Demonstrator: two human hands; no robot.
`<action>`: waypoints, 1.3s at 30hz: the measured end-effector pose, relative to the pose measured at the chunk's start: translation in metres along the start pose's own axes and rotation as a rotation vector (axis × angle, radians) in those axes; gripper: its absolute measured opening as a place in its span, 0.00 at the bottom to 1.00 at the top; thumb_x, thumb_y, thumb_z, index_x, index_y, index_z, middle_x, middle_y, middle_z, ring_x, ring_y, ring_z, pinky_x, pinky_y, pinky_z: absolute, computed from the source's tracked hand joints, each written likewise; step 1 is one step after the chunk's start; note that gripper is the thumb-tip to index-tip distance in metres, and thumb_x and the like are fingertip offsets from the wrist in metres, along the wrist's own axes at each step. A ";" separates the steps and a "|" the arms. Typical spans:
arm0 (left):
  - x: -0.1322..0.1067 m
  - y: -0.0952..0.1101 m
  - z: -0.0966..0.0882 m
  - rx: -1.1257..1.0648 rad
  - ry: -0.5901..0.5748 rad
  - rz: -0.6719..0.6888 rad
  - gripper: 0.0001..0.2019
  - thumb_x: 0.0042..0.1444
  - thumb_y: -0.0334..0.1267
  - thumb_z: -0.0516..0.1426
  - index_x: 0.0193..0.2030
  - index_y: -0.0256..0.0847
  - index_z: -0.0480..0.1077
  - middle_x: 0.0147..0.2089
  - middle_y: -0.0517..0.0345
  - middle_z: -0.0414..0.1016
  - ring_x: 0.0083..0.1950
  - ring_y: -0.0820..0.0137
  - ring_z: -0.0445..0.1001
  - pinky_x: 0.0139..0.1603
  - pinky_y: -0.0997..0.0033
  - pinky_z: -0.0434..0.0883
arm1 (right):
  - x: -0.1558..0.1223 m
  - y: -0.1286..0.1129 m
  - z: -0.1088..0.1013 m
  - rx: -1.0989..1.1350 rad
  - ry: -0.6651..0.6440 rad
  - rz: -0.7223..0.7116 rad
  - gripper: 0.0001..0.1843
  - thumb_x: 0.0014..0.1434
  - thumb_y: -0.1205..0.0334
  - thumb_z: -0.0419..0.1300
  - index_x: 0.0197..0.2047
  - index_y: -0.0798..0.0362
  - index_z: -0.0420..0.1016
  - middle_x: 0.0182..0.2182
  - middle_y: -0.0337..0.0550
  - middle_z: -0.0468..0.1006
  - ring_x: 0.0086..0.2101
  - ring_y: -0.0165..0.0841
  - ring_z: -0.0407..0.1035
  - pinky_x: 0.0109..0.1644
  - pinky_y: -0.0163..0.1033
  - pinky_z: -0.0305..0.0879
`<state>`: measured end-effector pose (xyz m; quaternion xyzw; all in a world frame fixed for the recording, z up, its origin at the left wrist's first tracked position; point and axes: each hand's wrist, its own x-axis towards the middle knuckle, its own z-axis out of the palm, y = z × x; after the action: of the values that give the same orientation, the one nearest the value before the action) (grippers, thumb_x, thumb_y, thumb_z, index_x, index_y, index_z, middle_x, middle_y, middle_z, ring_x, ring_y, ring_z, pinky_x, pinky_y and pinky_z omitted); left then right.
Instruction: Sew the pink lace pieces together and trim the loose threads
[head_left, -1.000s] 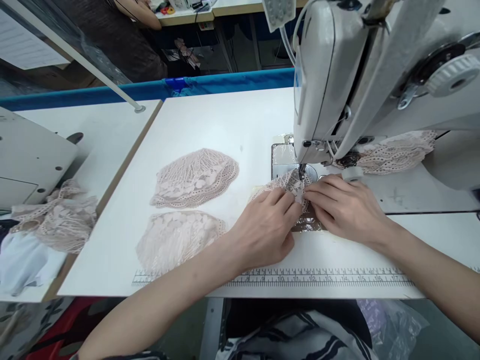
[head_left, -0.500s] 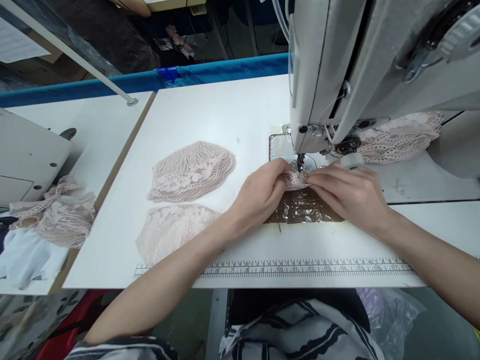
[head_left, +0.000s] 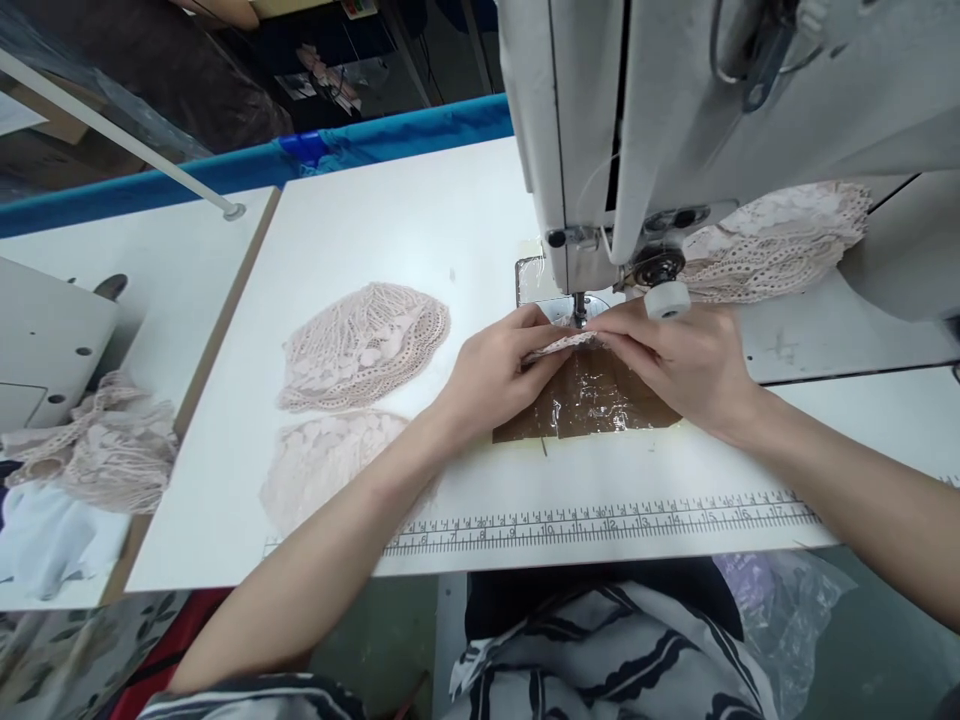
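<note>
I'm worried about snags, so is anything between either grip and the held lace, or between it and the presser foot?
Nothing visible. The left grip and right grip touch the held lace directly, and it lies right at the presser foot, though part is hidden.

ruler strip | numbers 7 to 17 legible | along front edge of white table

We see bright, even light across the white tabletop and small white glints on the shiny brown tape. Beyond the blue cloth strip, we find dimness; the sewing machine looks slightly soft.
</note>
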<state>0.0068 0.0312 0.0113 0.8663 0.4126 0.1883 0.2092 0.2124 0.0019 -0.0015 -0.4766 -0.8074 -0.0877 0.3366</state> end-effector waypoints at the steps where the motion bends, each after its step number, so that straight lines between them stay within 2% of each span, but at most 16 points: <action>1: 0.000 0.000 0.000 -0.002 0.011 -0.004 0.13 0.63 0.38 0.52 0.48 0.41 0.75 0.38 0.56 0.71 0.35 0.71 0.70 0.33 0.71 0.66 | 0.000 0.000 0.000 0.001 0.002 0.000 0.21 0.69 0.54 0.49 0.35 0.50 0.81 0.17 0.34 0.70 0.17 0.22 0.55 0.22 0.33 0.48; 3: -0.001 0.001 0.001 0.024 0.049 -0.011 0.13 0.63 0.36 0.53 0.50 0.42 0.75 0.39 0.57 0.71 0.35 0.71 0.70 0.33 0.72 0.65 | 0.000 -0.001 0.000 -0.005 -0.006 0.010 0.22 0.70 0.54 0.48 0.33 0.51 0.80 0.17 0.35 0.69 0.17 0.22 0.54 0.21 0.32 0.48; 6: -0.002 0.002 0.004 0.093 0.093 -0.022 0.13 0.62 0.36 0.54 0.50 0.43 0.75 0.39 0.58 0.72 0.34 0.72 0.70 0.31 0.73 0.64 | -0.002 0.000 0.001 -0.002 -0.026 0.019 0.20 0.70 0.54 0.48 0.39 0.50 0.80 0.18 0.35 0.72 0.18 0.23 0.56 0.23 0.33 0.51; 9: 0.001 0.003 0.004 0.126 0.083 -0.022 0.13 0.59 0.38 0.57 0.49 0.44 0.75 0.39 0.59 0.74 0.34 0.72 0.71 0.31 0.73 0.63 | -0.003 0.002 0.002 0.019 -0.028 0.018 0.17 0.69 0.55 0.49 0.43 0.48 0.79 0.24 0.36 0.77 0.20 0.24 0.60 0.25 0.33 0.54; 12: 0.007 0.004 0.005 0.154 0.060 -0.033 0.13 0.55 0.40 0.60 0.47 0.43 0.76 0.39 0.59 0.75 0.34 0.70 0.72 0.30 0.73 0.63 | -0.002 0.003 0.002 0.031 -0.030 0.037 0.18 0.69 0.54 0.49 0.40 0.49 0.80 0.25 0.37 0.77 0.21 0.25 0.63 0.25 0.34 0.54; 15: 0.014 0.008 0.009 0.152 0.070 -0.056 0.13 0.53 0.44 0.61 0.42 0.40 0.75 0.36 0.59 0.75 0.35 0.69 0.72 0.30 0.72 0.63 | -0.001 0.004 0.001 0.052 -0.045 0.076 0.20 0.69 0.54 0.48 0.39 0.51 0.80 0.24 0.38 0.76 0.23 0.27 0.65 0.26 0.35 0.54; 18: 0.019 0.011 0.015 0.118 0.137 -0.067 0.11 0.52 0.45 0.61 0.34 0.39 0.72 0.34 0.60 0.75 0.33 0.70 0.71 0.31 0.72 0.63 | -0.001 0.003 0.002 0.075 -0.051 0.093 0.19 0.69 0.55 0.48 0.40 0.50 0.80 0.26 0.39 0.76 0.26 0.28 0.68 0.27 0.35 0.54; 23: 0.019 0.013 0.021 0.064 0.201 -0.073 0.08 0.52 0.41 0.60 0.29 0.39 0.69 0.30 0.60 0.75 0.30 0.72 0.69 0.29 0.72 0.61 | -0.001 0.003 0.003 0.080 -0.057 0.093 0.17 0.69 0.57 0.50 0.40 0.49 0.80 0.29 0.38 0.78 0.28 0.29 0.70 0.28 0.34 0.55; 28: 0.014 0.013 0.014 0.039 0.145 -0.030 0.05 0.52 0.37 0.56 0.30 0.39 0.71 0.30 0.59 0.73 0.30 0.72 0.68 0.31 0.72 0.63 | -0.001 0.002 0.002 0.141 -0.081 0.102 0.14 0.67 0.57 0.52 0.42 0.48 0.80 0.29 0.37 0.80 0.26 0.28 0.70 0.28 0.34 0.56; 34: 0.007 0.010 0.004 0.041 0.084 0.006 0.08 0.52 0.35 0.54 0.32 0.40 0.75 0.30 0.60 0.72 0.28 0.73 0.67 0.27 0.73 0.61 | -0.001 0.000 0.001 0.176 -0.106 0.105 0.13 0.66 0.58 0.54 0.41 0.48 0.81 0.26 0.36 0.80 0.23 0.28 0.69 0.27 0.34 0.57; 39: 0.000 0.004 0.004 0.168 0.088 0.147 0.08 0.56 0.36 0.56 0.33 0.40 0.77 0.31 0.59 0.72 0.29 0.74 0.68 0.26 0.74 0.61 | -0.007 0.002 -0.002 0.223 -0.148 0.073 0.11 0.65 0.61 0.56 0.42 0.48 0.80 0.33 0.36 0.83 0.29 0.30 0.74 0.29 0.34 0.61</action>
<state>0.0112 0.0282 0.0101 0.8998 0.3709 0.2056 0.1032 0.2170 -0.0033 -0.0051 -0.4706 -0.8168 0.0503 0.3300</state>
